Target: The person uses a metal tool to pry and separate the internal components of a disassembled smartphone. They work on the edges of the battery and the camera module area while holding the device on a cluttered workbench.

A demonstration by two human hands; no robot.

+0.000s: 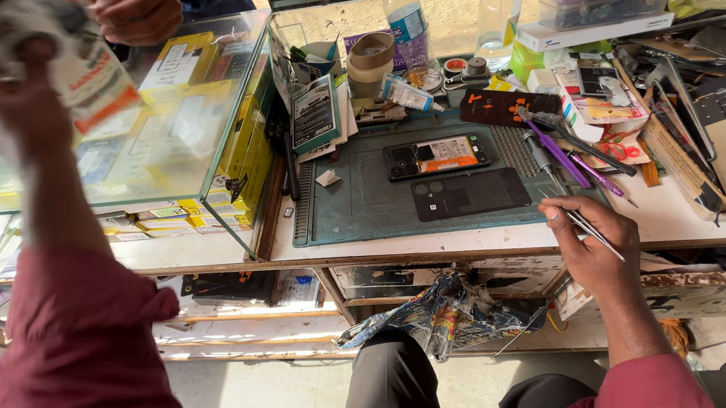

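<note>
Tweezers are being pinched by the fingers of the right hand at the lower right of the frame, at the counter edge. A blurred small packet is being gripped by the raised left hand at the upper left. An opened phone and its back cover are being left lying on the mat, centre.

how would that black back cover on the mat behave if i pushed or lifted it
The black back cover looks thin and flat, so probably light and slightly flexible. On the ridged mat it would likely slide rather than roll. Its glossy face may be slippery.
</note>
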